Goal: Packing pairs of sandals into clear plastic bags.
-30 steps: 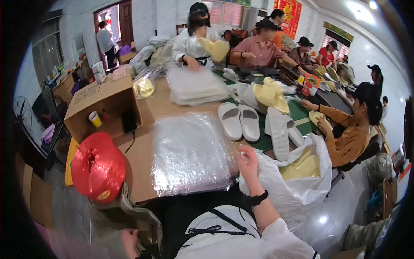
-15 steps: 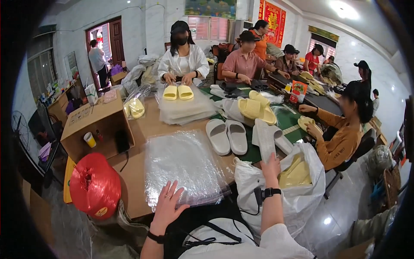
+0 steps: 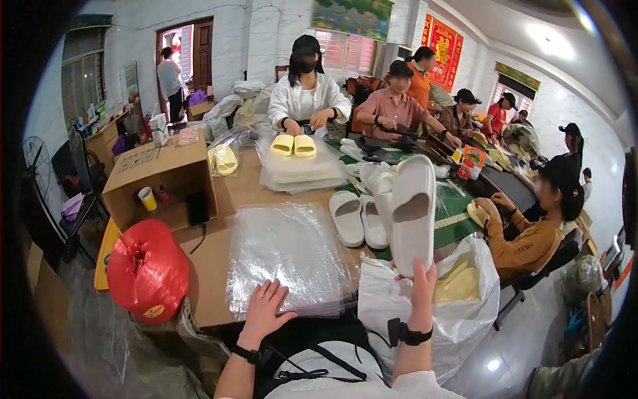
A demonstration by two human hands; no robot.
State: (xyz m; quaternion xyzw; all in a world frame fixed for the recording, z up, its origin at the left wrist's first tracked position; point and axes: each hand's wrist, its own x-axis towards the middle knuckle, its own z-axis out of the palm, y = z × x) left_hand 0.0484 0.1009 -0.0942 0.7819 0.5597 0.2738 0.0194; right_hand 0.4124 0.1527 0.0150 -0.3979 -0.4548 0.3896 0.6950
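My left hand point(image 3: 264, 311) lies open, fingers apart, on the near edge of a stack of clear plastic bags point(image 3: 286, 249). My right hand point(image 3: 420, 286) grips the heel end of a light grey slide sandal point(image 3: 413, 233), raised nearly upright above the table with its strap facing me. Another grey slide shows just behind it; whether it is held too, I cannot tell. A pair of grey slides point(image 3: 347, 218) rests beside the bags. Below my right hand, yellow foam pieces point(image 3: 458, 282) sit inside a white sack point(image 3: 465, 339).
A cardboard box point(image 3: 156, 179) on its side and a red roll of plastic twine point(image 3: 147, 271) occupy the left. Across the table a person point(image 3: 307, 93) handles yellow slides point(image 3: 292, 145) on more bags. Another person point(image 3: 541, 213) sits at the right, beside the green mat point(image 3: 455, 236).
My right hand has raised the grey slide and turned it upright, strap toward me. My left hand stays on the bags. The view has shifted slightly.
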